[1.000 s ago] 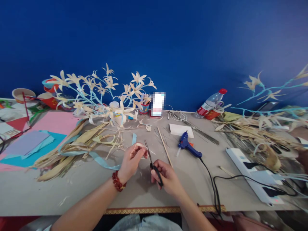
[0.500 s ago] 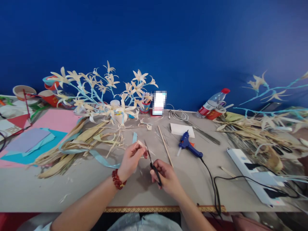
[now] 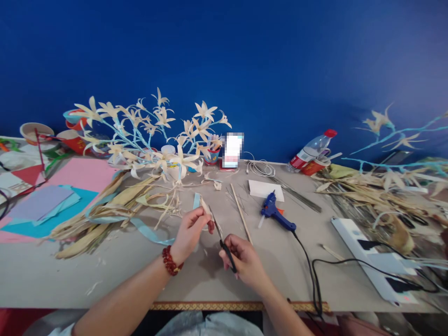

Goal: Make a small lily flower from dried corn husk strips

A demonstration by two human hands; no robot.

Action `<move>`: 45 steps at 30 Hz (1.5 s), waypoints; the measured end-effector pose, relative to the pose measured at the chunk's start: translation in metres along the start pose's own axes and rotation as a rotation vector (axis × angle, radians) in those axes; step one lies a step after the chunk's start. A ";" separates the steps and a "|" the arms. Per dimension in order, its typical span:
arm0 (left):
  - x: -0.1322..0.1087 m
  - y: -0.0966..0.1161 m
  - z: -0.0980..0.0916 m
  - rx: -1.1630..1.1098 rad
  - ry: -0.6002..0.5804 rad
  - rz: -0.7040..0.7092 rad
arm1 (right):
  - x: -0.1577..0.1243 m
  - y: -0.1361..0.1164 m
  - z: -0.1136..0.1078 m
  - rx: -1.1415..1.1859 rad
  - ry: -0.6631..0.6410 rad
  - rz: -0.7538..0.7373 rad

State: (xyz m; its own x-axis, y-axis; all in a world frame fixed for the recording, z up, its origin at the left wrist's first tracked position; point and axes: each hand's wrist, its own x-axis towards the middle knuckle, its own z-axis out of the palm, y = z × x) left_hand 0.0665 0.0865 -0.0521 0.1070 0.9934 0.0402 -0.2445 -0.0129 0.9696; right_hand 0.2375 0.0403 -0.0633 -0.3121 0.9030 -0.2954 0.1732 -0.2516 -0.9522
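My left hand (image 3: pixel 189 235), with a red bead bracelet at the wrist, pinches a small pale strip of husk (image 3: pixel 204 204) that sticks up past the fingertips. In my right hand (image 3: pixel 241 259) is a pair of scissors (image 3: pixel 227 255) with black handles, the fingers wrapped round the loops. Its blades point up and left and lie close beside the strip; whether they touch it I cannot tell. A short light-blue ribbon piece (image 3: pixel 196 200) lies just behind my left fingertips. Right of the scissors rests a thin wooden stick (image 3: pixel 241 213).
A blue glue gun (image 3: pixel 278 212) with a black cord lies to the right, near a white power strip (image 3: pixel 367 261). Dried husks (image 3: pixel 105 212) and coloured paper (image 3: pixel 38 205) cover the left. Pale husk flowers (image 3: pixel 182 161), a phone (image 3: pixel 232 151) and a bottle (image 3: pixel 311 150) stand along the back.
The husk strip now stands more upright and shows more above my left fingertips. The scissors remain beside it, and both hands have barely moved.
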 end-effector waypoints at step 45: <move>-0.001 0.004 0.000 -0.069 -0.135 -0.117 | -0.001 -0.003 -0.012 0.030 -0.059 -0.005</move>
State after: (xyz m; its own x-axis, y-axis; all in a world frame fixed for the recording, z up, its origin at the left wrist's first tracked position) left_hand 0.0656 0.0849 -0.0477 0.2655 0.9635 -0.0359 -0.2875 0.1146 0.9509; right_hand 0.2484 0.0446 -0.0591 -0.3678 0.8822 -0.2941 0.1440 -0.2584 -0.9552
